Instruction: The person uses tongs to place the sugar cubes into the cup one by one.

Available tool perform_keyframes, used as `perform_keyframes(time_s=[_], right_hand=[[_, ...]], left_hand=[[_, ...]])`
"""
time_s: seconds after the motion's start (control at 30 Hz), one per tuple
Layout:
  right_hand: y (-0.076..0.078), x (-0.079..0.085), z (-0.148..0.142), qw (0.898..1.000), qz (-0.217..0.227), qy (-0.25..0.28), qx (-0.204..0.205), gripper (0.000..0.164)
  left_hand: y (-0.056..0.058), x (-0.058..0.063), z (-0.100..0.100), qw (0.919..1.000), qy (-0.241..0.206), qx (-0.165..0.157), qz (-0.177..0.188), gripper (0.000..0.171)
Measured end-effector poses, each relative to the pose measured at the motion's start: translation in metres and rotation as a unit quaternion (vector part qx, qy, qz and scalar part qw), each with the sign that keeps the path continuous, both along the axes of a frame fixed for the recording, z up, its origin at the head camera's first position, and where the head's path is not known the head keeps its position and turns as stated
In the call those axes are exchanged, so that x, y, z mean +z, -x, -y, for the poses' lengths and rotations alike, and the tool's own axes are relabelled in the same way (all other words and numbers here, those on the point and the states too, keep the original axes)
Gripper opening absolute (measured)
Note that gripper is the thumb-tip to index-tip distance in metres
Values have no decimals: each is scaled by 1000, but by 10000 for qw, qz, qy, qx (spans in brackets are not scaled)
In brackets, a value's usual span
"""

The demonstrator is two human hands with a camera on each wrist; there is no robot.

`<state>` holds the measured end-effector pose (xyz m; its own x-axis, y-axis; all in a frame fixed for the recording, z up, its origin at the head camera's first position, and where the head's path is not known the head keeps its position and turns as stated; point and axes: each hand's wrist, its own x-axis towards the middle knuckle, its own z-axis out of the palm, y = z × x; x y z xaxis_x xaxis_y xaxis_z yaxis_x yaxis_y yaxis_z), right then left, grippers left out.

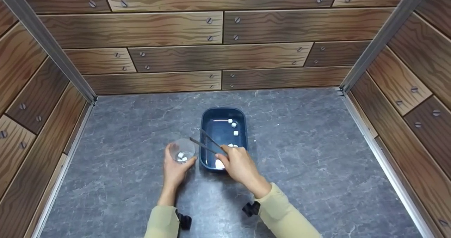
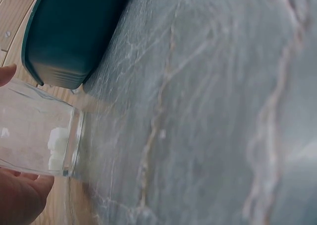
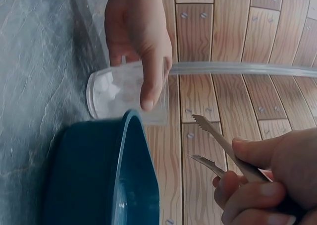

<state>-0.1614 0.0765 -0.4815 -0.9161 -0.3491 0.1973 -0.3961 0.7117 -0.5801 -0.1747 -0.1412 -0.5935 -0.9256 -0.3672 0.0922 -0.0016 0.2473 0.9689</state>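
My left hand [image 1: 176, 167] curls round a clear glass [image 1: 184, 147] just left of a dark blue tub [image 1: 201, 142]. A few small white cubes [image 2: 58, 146] lie at the bottom of the glass. In my right hand [image 1: 241, 165] I grip metal tongs [image 3: 230, 153] over the tub's near part. Their serrated tips are spread apart with nothing between them, pointing up and left toward the glass. More white cubes [image 1: 234, 124] are scattered inside the tub along its right side; my right hand covers part of its near end.
A grey marbled surface [image 1: 134, 125] lies under everything. Wood-patterned panels [image 1: 176, 58] wall it in at the back and both sides, with metal strips at the corners. Tiny white specks [image 1: 255, 140] lie right of the tub.
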Motion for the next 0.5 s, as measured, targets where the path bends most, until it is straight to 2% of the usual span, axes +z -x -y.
perform_keyframes(time_s=[0.17,0.33,0.5], right_hand=[[3,-2,-11,9995,112,96,-280,22],[6,-6,-24,9976,50,-121,-680,24],[7,-10,-33,9947,215,-297,-956,29]], left_hand=[[0,1,0,10000,18,9,66,98],[0,1,-1,9998,61,-13,187,99],[0,1,1,9998,18,-32,182,98]])
